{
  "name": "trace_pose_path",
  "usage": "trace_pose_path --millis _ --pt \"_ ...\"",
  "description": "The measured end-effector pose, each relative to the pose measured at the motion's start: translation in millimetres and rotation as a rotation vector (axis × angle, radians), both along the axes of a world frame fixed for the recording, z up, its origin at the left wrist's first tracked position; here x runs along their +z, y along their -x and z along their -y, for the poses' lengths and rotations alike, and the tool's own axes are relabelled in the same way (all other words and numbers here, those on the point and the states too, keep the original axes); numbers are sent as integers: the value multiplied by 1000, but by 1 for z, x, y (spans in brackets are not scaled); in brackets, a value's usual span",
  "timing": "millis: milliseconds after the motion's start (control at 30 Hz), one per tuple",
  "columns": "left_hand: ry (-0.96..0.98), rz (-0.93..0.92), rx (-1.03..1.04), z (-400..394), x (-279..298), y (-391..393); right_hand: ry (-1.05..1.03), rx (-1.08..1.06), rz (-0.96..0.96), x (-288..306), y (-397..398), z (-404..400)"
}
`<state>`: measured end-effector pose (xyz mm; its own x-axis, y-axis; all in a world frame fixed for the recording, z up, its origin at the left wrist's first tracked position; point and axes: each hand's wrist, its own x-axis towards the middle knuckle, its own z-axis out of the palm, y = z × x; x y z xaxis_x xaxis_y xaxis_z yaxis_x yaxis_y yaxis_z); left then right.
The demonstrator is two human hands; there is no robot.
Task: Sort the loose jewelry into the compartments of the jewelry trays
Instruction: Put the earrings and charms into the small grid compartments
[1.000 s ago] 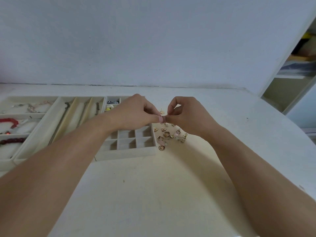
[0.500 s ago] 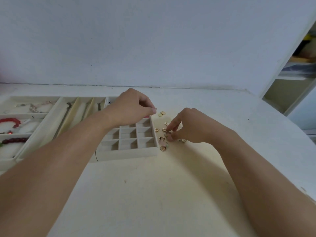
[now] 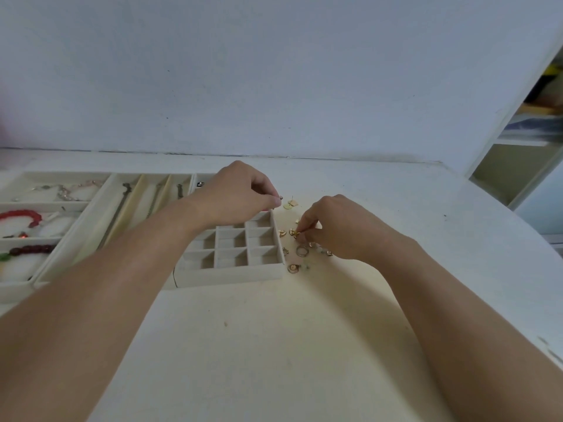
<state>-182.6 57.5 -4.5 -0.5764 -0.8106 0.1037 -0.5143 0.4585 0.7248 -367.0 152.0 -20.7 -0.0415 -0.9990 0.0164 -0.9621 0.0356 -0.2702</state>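
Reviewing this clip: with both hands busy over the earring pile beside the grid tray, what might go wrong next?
1. The left hand pinches a tiny dark-tipped stud above the beige grid tray's right wall; a slip in grip may drop it outside.
2. The right hand picks from the scattered small gold earrings; its heel could sweep neighbours across the white table.
3. Pieces are tiny, so pairs may get mismatched.

The hands have separated: the left hand (image 3: 240,193) moved over the grid tray (image 3: 234,269), the right hand (image 3: 338,229) dropped to the loose earrings (image 3: 300,249).
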Motion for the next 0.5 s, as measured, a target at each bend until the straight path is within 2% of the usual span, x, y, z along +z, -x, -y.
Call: trace_pose_path --millis 167,500 --pt "16 10 2 3 -1 -1 23 0 118 6 3 -2" --pt "13 19 -40 3 0 -2 -79 26 -69 10 -5 -8"
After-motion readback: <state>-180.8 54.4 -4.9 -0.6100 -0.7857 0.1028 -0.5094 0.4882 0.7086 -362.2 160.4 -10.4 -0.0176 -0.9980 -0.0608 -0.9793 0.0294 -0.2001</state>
